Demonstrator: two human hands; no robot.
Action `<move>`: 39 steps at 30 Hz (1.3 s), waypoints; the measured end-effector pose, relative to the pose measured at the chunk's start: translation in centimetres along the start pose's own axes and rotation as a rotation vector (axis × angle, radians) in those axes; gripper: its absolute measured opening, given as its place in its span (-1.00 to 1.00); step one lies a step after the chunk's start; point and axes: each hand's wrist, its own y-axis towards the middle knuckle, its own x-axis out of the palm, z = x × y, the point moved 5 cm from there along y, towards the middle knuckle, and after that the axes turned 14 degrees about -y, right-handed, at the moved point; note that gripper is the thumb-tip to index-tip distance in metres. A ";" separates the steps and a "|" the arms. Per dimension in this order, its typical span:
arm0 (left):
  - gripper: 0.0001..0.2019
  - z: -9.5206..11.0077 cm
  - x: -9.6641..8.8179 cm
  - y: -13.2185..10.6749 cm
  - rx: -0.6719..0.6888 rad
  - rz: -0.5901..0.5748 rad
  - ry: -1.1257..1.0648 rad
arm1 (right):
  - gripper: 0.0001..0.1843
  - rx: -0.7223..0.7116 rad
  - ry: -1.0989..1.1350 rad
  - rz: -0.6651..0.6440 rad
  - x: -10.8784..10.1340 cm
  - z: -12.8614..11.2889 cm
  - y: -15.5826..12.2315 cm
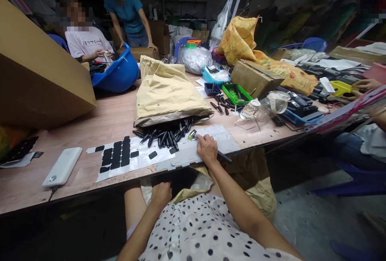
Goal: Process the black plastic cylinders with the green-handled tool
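My right hand [206, 148] rests on the table edge, fingers curled round a black pen-like tool [223, 157] whose yellow-green tip [192, 134] points at a pile of black cylindrical parts [164, 135]. The parts spill from a tan paper sack [167, 92] lying on its side. Under the hand lies a grey flat plastic panel [217, 140]. My left hand [161, 195] is below the table edge in my lap, fingers bent on a tan bag [193, 184]. A white sheet with black rubber pads [120, 156] lies to the left.
A white power bank [62, 166] lies at the left, and a large cardboard box [36, 76] behind it. A blue basin [117, 72], green tray [237, 93], clear containers [265, 106] and a yellow sack [241, 38] crowd the far side. Two people work at the back left; another person's hand [363, 84] shows at right.
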 end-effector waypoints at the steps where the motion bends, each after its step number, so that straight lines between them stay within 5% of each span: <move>1: -0.71 0.1 0.0 -0.1 0.026 0.017 -0.017 | -0.63 0.002 0.005 0.001 -0.1 0.0 0.0; 5: -0.77 1.9 -1.5 -0.9 0.293 0.123 -0.179 | -0.64 0.007 0.014 -0.015 -0.1 0.0 0.0; 8: -0.81 2.6 -5.5 -0.7 0.449 0.424 -0.332 | -0.64 0.006 0.019 -0.022 -0.1 0.0 0.0; 11: -0.82 1.2 -10.6 1.0 0.356 0.813 -0.371 | -0.64 0.004 0.023 -0.021 -0.2 0.0 0.0; 14: -0.87 -0.8 -14.3 3.8 0.163 0.997 -0.332 | -0.64 0.005 0.025 -0.021 -0.3 -0.1 0.1; 19: -0.86 -2.9 -15.8 6.8 -0.012 0.937 -0.307 | -0.65 0.003 0.030 -0.015 -0.4 -0.2 0.2; 25: -0.83 -3.7 -14.8 3.9 0.140 1.030 -0.358 | -0.64 0.012 0.031 -0.028 -0.3 -0.2 0.1; 31: -0.84 -1.6 -11.8 3.0 0.516 0.662 -0.273 | -0.63 0.013 0.032 -0.023 0.1 0.0 0.0; 39: -0.81 -1.8 -11.3 4.1 0.509 0.558 -0.329 | -0.59 0.028 0.212 0.020 -1.8 0.6 -0.3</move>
